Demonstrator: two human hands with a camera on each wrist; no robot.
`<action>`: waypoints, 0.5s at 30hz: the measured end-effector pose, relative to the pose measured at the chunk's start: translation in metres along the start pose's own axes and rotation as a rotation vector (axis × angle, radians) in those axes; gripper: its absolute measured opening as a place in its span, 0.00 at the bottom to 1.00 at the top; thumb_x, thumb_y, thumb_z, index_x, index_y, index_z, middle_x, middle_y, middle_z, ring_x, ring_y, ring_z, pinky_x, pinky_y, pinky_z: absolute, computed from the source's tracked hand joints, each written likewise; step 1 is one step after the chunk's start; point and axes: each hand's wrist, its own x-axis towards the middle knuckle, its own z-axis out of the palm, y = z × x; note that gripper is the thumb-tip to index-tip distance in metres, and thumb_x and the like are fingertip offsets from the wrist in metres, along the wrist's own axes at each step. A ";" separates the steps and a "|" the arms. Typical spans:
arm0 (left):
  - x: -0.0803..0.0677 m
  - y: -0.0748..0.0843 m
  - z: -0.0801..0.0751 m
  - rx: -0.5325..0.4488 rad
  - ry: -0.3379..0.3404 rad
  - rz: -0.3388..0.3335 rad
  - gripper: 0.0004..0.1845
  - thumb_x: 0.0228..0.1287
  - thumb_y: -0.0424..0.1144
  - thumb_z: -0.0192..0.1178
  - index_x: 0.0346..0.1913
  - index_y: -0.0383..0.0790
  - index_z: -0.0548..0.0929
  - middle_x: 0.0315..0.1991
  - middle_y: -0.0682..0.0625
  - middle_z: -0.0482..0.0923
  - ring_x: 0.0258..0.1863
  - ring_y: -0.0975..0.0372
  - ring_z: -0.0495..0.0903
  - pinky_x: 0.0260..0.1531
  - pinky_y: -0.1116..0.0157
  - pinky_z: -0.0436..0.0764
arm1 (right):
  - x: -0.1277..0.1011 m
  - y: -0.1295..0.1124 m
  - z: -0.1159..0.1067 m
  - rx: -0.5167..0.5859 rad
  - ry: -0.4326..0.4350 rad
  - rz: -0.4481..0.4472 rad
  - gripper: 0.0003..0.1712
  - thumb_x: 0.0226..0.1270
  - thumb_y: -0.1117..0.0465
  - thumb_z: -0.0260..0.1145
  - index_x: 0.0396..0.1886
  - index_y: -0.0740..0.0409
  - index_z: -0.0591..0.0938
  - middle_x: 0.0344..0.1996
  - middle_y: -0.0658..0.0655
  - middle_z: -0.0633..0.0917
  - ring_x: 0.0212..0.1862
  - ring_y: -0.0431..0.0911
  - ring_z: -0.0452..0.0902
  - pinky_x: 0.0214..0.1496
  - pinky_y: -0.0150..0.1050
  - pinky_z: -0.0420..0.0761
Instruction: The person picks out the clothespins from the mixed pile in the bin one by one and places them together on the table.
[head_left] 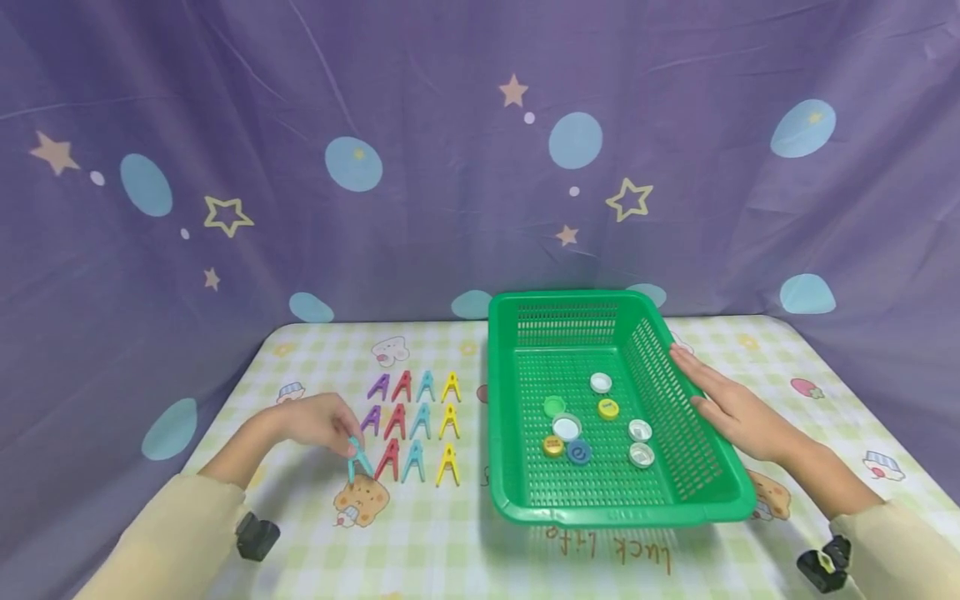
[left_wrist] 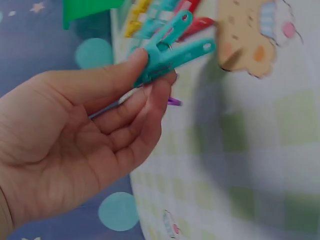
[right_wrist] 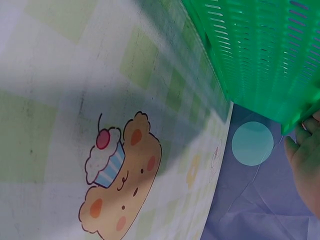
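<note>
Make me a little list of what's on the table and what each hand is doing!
left hand: pinches a teal clip at the near-left corner of the clip rows
clips on table: purple, red, teal and yellow, lined up in rows
right hand: fingers straight, resting flat against the basket's right rim
basket: green, slotted, on the checked tablecloth
in basket: bottle caps, white, green, yellow, blue and clear

Clothespins (head_left: 412, 421) sit in rows on the table (head_left: 465, 550), left of the basket (head_left: 712, 500). 8 bottle caps (head_left: 596, 429) lie inside the basket, pretty loosely scattered.
</note>
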 end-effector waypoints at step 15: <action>0.022 -0.002 0.016 0.208 0.148 -0.104 0.07 0.48 0.29 0.70 0.33 0.40 0.88 0.29 0.52 0.84 0.30 0.65 0.76 0.33 0.69 0.79 | -0.001 0.002 0.001 0.005 0.003 0.004 0.34 0.71 0.67 0.51 0.75 0.64 0.54 0.75 0.67 0.56 0.76 0.26 0.38 0.68 0.09 0.42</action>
